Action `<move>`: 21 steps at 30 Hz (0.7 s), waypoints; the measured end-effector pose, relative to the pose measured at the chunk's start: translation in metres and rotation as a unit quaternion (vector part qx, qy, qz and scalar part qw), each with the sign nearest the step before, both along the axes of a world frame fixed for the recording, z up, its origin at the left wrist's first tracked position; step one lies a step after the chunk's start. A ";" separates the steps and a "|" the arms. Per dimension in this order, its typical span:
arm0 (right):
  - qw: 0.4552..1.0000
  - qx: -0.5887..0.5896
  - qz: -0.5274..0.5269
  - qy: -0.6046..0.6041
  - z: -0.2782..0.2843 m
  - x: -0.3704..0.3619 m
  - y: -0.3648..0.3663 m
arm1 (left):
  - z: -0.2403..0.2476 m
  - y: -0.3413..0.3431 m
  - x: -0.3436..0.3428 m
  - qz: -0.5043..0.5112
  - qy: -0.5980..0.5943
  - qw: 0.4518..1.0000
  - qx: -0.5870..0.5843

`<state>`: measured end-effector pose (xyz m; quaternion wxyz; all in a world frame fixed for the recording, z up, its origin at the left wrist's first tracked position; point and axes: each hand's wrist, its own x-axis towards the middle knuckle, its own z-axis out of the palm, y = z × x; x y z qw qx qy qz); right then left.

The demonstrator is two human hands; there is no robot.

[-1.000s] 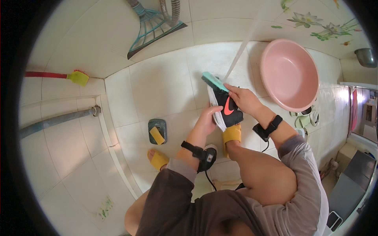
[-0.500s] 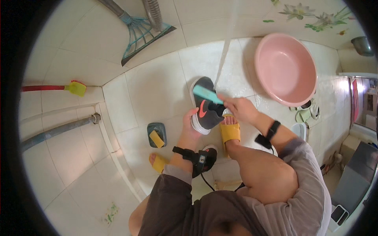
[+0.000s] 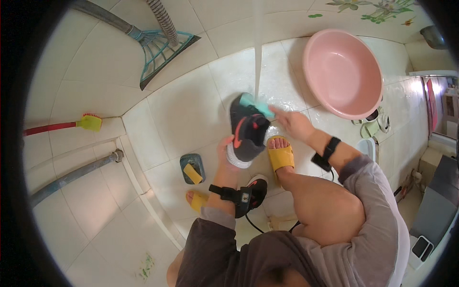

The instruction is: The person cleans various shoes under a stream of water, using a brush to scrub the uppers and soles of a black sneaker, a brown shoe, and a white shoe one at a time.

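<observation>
My left hand (image 3: pixel 226 152) is closed round the heel end of a black sneaker (image 3: pixel 247 149) with a white sole and red-orange trim. The shoe's toe points away from me. My right hand (image 3: pixel 292 123) grips a turquoise brush (image 3: pixel 258 106), its head lying against the toe of the sneaker; the bristles are hidden. A stream of water (image 3: pixel 258 62) falls from above and meets the brush and toe area. A second black shoe (image 3: pixel 258 187) with red trim stands on the floor below, partly covered by my left wrist strap.
A large pink basin (image 3: pixel 343 76) stands at the far right, with several slippers (image 3: pixel 370 126) beside it. At left lie a dark soap dish (image 3: pixel 187 162) and a yellow bar of soap (image 3: pixel 192 173). A squeegee (image 3: pixel 165 52) and a red-handled brush (image 3: pixel 90 122) rest near the walls.
The sneaker has turned so that more of its opening faces up. The brush has shifted slightly up and to the right along the toe, with its angle changed.
</observation>
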<state>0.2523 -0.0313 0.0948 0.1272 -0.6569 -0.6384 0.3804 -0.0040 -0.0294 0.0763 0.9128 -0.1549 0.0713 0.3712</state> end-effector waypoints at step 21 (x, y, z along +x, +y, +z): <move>0.977 -0.149 -0.063 0.137 0.036 -0.034 -0.010 | -0.007 0.005 0.005 -0.015 0.166 0.986 -0.003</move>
